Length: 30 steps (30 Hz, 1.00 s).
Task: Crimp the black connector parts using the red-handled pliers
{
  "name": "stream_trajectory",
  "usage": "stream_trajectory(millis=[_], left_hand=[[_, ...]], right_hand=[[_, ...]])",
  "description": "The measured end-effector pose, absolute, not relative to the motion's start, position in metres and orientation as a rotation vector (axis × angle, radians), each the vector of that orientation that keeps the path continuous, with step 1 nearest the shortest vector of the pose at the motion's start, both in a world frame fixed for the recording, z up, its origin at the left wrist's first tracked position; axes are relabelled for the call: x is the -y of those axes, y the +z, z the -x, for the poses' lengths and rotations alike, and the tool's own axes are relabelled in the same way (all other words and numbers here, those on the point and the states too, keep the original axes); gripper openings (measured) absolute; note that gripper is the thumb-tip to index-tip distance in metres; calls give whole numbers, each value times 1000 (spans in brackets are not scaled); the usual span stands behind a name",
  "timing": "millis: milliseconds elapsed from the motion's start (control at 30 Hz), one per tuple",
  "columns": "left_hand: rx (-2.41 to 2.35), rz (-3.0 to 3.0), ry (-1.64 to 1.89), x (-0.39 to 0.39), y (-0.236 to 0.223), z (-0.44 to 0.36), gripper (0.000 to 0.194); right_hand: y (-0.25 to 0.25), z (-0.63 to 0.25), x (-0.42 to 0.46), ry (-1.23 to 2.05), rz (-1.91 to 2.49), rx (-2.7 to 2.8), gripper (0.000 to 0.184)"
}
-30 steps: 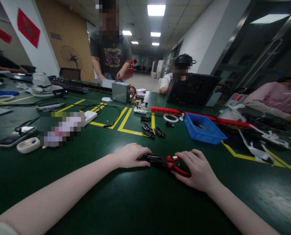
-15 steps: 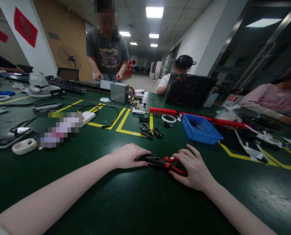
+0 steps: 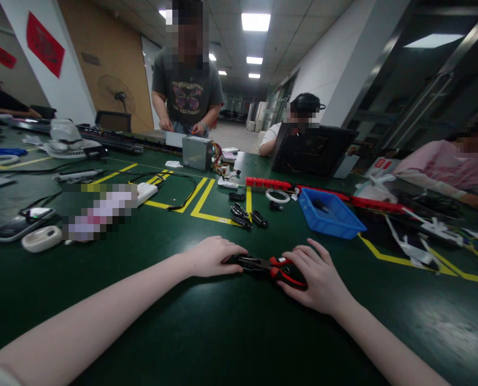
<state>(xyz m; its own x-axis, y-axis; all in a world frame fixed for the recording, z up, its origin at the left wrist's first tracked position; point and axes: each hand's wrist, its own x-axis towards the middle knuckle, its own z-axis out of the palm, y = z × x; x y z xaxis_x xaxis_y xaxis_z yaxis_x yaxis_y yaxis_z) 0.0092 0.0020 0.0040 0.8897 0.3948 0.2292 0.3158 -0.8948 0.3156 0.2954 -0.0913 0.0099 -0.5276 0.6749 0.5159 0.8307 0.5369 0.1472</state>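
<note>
Red-and-black-handled pliers [image 3: 279, 268] lie low over the green table, jaws pointing left. My right hand [image 3: 317, 276] is closed around their handles, which stand somewhat apart. The jaws reach onto a small black part [image 3: 247, 261], whose exact kind I cannot make out. Its left end is pinched between the thumb and fingers of my left hand [image 3: 215, 256]. Just beyond my hands, several similar small black parts [image 3: 243, 214] lie in a loose group on the table.
A blue plastic bin [image 3: 331, 212] with a dark item inside stands behind my right hand. Further back are a white ring [image 3: 278, 196], red strips [image 3: 268, 183] and a grey metal box with wires [image 3: 197, 153]. Left lies a phone [image 3: 20, 224]. Other people are around the table.
My hands, the pliers and the black part look almost unmoved. The standing person across the table appears shifted slightly to the right.
</note>
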Motion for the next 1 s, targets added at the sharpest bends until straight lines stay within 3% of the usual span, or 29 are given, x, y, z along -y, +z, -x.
stream_trajectory(millis=[1000], left_hand=[[-528, -2769, 392, 0, 6, -9, 32]], right_hand=[[8, -298, 89, -535, 1201, 2387, 46]])
